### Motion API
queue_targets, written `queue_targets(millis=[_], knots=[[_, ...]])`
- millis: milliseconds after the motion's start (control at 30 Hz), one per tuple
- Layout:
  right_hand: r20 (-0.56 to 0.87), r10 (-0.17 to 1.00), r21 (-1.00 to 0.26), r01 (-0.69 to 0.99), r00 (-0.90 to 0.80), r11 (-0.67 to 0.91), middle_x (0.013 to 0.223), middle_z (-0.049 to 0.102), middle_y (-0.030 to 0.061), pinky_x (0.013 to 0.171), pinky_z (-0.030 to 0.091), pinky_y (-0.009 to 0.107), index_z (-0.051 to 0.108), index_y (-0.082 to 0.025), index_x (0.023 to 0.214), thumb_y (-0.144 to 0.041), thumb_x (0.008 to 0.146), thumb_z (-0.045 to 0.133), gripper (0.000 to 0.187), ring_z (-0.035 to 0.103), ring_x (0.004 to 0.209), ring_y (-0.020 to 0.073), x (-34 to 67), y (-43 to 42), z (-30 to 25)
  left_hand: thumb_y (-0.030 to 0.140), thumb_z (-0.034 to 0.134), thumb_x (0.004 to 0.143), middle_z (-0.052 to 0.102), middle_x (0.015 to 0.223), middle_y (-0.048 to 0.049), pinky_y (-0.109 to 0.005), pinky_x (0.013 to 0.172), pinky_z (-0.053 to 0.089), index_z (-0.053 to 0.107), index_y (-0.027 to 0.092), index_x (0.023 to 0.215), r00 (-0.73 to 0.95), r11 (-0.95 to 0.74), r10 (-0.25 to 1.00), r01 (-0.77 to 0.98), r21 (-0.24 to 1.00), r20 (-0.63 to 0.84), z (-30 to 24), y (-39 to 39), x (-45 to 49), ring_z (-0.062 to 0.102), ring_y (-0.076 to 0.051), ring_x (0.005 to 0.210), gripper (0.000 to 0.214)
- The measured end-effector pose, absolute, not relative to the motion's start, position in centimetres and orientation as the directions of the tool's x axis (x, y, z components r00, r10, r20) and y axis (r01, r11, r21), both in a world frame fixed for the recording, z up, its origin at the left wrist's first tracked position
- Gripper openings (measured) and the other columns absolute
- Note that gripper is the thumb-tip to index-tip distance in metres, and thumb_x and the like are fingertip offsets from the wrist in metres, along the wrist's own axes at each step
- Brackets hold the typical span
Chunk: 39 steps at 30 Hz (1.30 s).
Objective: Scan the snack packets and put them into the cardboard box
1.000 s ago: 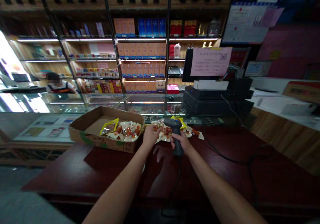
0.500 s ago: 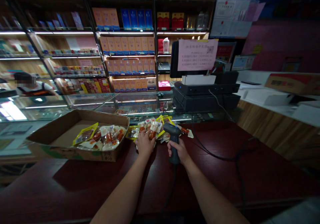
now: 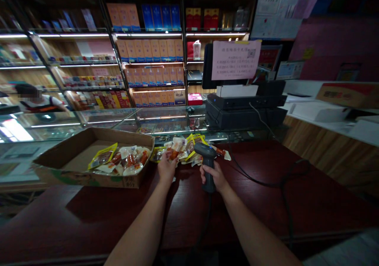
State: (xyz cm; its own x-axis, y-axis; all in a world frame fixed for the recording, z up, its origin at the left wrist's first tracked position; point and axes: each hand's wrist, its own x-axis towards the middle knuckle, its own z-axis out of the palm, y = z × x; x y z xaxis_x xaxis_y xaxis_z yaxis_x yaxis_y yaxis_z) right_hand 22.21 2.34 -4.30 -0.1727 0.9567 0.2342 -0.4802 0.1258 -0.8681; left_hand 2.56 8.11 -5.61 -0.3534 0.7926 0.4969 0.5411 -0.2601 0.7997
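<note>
My right hand (image 3: 213,175) is closed round the grip of a dark barcode scanner (image 3: 206,155), its head pointing left toward a heap of snack packets (image 3: 189,147) on the dark red counter (image 3: 266,191). My left hand (image 3: 166,166) holds one clear packet with red contents (image 3: 174,148) lifted at the heap's left side, just in front of the scanner head. A shallow cardboard box (image 3: 74,147) to the left holds several more packets (image 3: 124,159), one of them yellow.
A black till with a monitor and a pink paper notice (image 3: 236,60) stands behind the heap; its cable (image 3: 266,183) loops over the counter on the right. A glass display counter (image 3: 118,119) and lit shelves of boxes lie beyond. Another person (image 3: 32,100) is at far left.
My left hand has picked a packet out of the heap and raised it beside the scanner. The scanner hand stayed almost in place; the view shifted slightly.
</note>
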Motion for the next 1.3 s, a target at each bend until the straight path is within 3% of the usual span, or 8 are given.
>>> queue_targets(millis=[167, 367, 667, 1000, 1300], knots=[[0.237, 0.950, -0.863, -0.493, -0.203, 0.110, 0.053, 0.055, -0.0043, 0.032, 0.043, 0.021, 0.053, -0.016, 0.084, -0.030, 0.070, 0.065, 0.023, 0.048, 0.034, 0.0090, 22.2, 2.4, -4.4, 0.025, 0.066, 0.066, 0.067, 0.091, -0.0050, -0.031, 0.079, 0.048, 0.055, 0.019, 0.097, -0.334, -0.266, 0.795, 0.558, 0.786, 0.507, -6.1, 8.3, 2.6, 0.063, -0.019, 0.086, 0.034], [0.231, 0.942, -0.878, -0.470, -0.242, 0.094, 0.052, 0.054, -0.0035, 0.032, 0.043, 0.021, 0.052, -0.015, 0.071, -0.033, 0.070, 0.064, 0.021, 0.049, 0.034, 0.0086, 22.2, 2.5, -4.8, 0.029, 0.065, 0.066, 0.067, 0.094, -0.0056, -0.031, 0.078, 0.048, 0.056, 0.019, 0.095, -0.324, -0.270, 0.791, 0.575, 0.772, 0.518, -6.2, 8.3, 2.6, 0.063, -0.020, 0.088, 0.032], [0.209, 0.950, -0.865, -0.497, -0.233, 0.069, 0.054, 0.056, -0.0039, 0.033, 0.042, 0.021, 0.053, -0.015, 0.093, -0.033, 0.070, 0.065, 0.031, 0.049, 0.034, 0.0094, 22.2, 2.4, -4.6, 0.030, 0.065, 0.068, 0.067, 0.093, -0.0053, -0.033, 0.081, 0.048, 0.056, 0.019, 0.095, -0.319, -0.261, 0.797, 0.584, 0.769, 0.513, -6.1, 8.2, 2.6, 0.063, -0.021, 0.090, 0.031], [0.176, 0.946, -0.870, -0.493, -0.274, 0.019, 0.054, 0.055, -0.0052, 0.034, 0.042, 0.021, 0.052, -0.016, 0.096, -0.033, 0.069, 0.066, 0.035, 0.048, 0.034, 0.0088, 21.0, 2.0, -3.4, 0.029, 0.068, 0.066, 0.067, 0.092, -0.0045, -0.029, 0.076, 0.047, 0.057, 0.019, 0.099, -0.400, -0.246, 0.771, 0.530, 0.811, 0.495, -3.7, 7.4, 2.9, 0.063, -0.018, 0.084, 0.036], [0.228, 0.838, -0.910, -0.414, -0.496, 0.003, 0.049, 0.054, -0.0037, 0.032, 0.045, 0.021, 0.051, -0.016, 0.066, -0.033, 0.067, 0.066, 0.023, 0.049, 0.034, 0.0092, 13.6, 4.1, 1.8, 0.037, 0.067, 0.065, 0.067, 0.089, -0.0070, -0.030, 0.077, 0.046, 0.059, 0.016, 0.101, -0.538, -0.069, 0.623, 0.686, 0.724, 0.568, 3.6, 5.9, -6.4, 0.062, -0.021, 0.083, 0.042]])
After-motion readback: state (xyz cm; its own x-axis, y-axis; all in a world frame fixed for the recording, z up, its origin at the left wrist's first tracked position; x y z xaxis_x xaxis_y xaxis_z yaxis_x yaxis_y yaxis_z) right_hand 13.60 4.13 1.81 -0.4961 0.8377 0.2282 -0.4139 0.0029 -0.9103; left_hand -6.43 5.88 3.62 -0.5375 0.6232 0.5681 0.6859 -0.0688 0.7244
